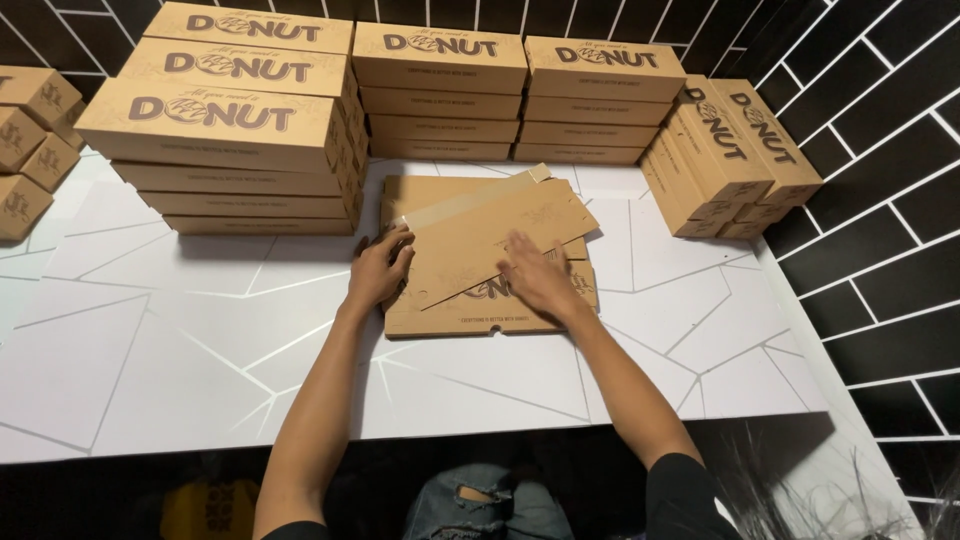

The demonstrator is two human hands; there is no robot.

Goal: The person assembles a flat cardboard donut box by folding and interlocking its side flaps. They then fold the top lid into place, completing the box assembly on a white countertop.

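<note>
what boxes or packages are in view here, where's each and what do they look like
Flat cardboard blank: under both hands, tilted, brown, unfolded.
Pile of flat blanks: beneath it on the white table, brown with dark print.
Stacks of folded boxes: along the back wall, long, shallow, brown.
Leaning boxes: back right, tilted on their sides.
Small boxes: far left, brown, squarish.

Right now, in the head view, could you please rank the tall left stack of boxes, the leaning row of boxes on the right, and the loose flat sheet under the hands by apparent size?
1. Tall left stack of boxes, clearly largest.
2. and 3. Leaning row of boxes and loose flat sheet: they look alike, and the sheet lies nearer the camera and partly under the left hand and right hand, so I will not rank them.
</note>
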